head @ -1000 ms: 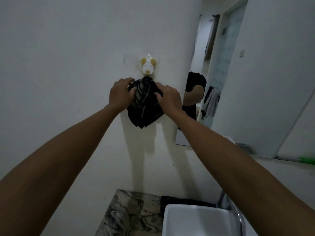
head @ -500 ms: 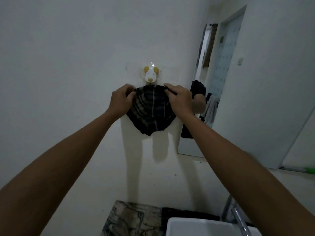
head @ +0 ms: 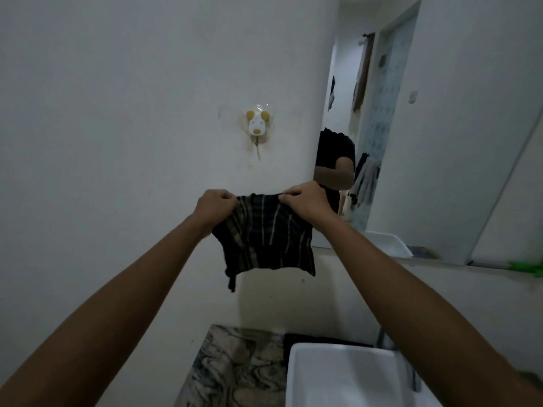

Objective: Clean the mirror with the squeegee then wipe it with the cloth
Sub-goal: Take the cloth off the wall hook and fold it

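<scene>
The person holds a dark plaid cloth [head: 264, 236] spread out in front of the white wall [head: 132, 113], both arms stretched forward. The left hand [head: 216, 208] pinches the cloth's upper left corner with fingers curled shut on the fabric, and the right hand [head: 305, 201] grips the upper right corner the same way, so the top edge runs taut between them while the rest hangs down, with a loose strip dangling at the lower left. The cloth is clear of the wall hook [head: 257, 124], a small white dog-shaped piece with yellow ears fixed on the wall above and slightly left of the cloth's middle; its metal prong hangs bare. To the right, the mirror [head: 440, 142] covers the adjoining wall and reflects the person's dark short-sleeved shirt and an arm, a doorway and some hanging garments. Along the mirror's lower edge at far right, a green object [head: 529, 267] lies on the ledge; it is too blurred to name. Near the bottom of the view, a white washbasin [head: 338, 377] sits on a marbled bench [head: 235, 362], with a metal tap [head: 411, 374] partly hidden behind the right forearm.
</scene>
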